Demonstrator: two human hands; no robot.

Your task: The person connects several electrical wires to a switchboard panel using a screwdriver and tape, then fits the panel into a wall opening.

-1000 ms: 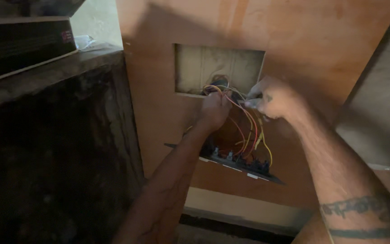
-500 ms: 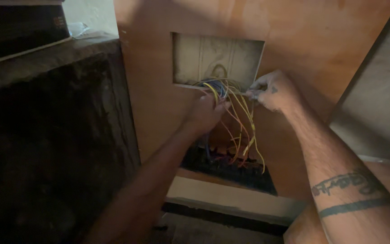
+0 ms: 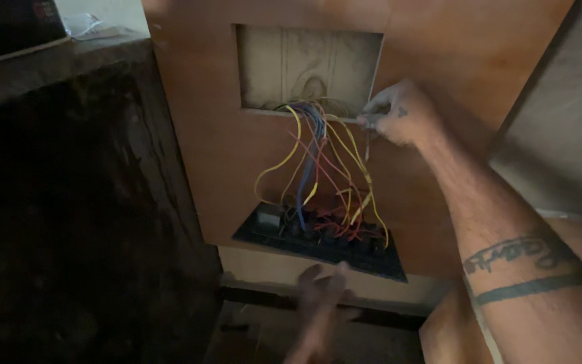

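A bundle of yellow, red and blue wires hangs out of a rectangular cutout in a plywood panel. The wires run down to a black switch plate that dangles tilted below the opening. My right hand is at the cutout's lower right corner, fingers pinched on a thin grey rod-like tool that points down beside the wires. My left hand is blurred just below the black plate, fingers apart, holding nothing.
A dark cabinet side fills the left, with a black appliance on top. A pale slanted board stands at the right. A light strip and a dark gap run under the panel.
My left hand has let go of the wires at the cutout and dropped below the black plate. The right hand stays at the opening's corner. The view has moved closer.
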